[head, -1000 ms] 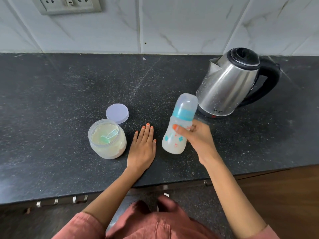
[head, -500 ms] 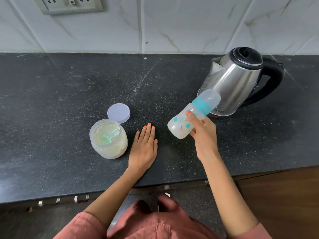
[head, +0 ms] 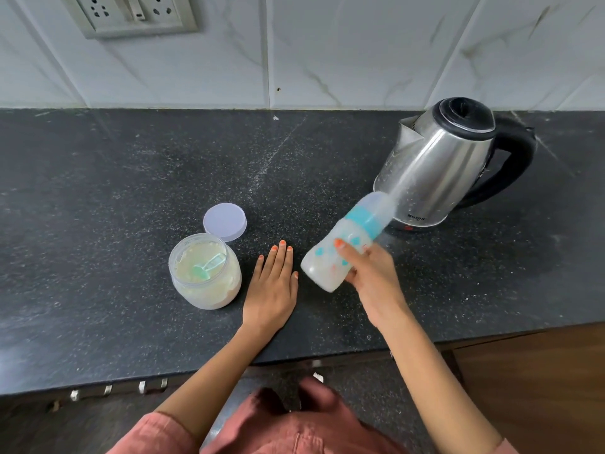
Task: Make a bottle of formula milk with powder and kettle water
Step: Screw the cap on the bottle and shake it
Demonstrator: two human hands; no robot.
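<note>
My right hand [head: 373, 276] grips a capped baby bottle [head: 337, 249] with a teal collar and milky liquid inside. The bottle is tilted, cap pointing up-right toward the kettle, and it looks motion-blurred. My left hand [head: 271, 286] rests flat on the black counter [head: 98, 191] with straight fingers, just left of the bottle. An open jar of formula powder [head: 204, 273] with a green scoop [head: 206, 268] inside stands left of that hand. The steel kettle [head: 438, 165] with a black handle sits at the back right, lid closed.
The jar's pale lid [head: 225, 221] lies flat behind the jar. A wall socket plate [head: 131, 13] is mounted on the tiled backsplash at top left. The counter's front edge runs just below my wrists, with a wooden cabinet front at lower right.
The bottle went from nearly upright to tilted with its cap toward the kettle, and it has swung within my right hand's grip. My left hand stayed flat on the counter.
</note>
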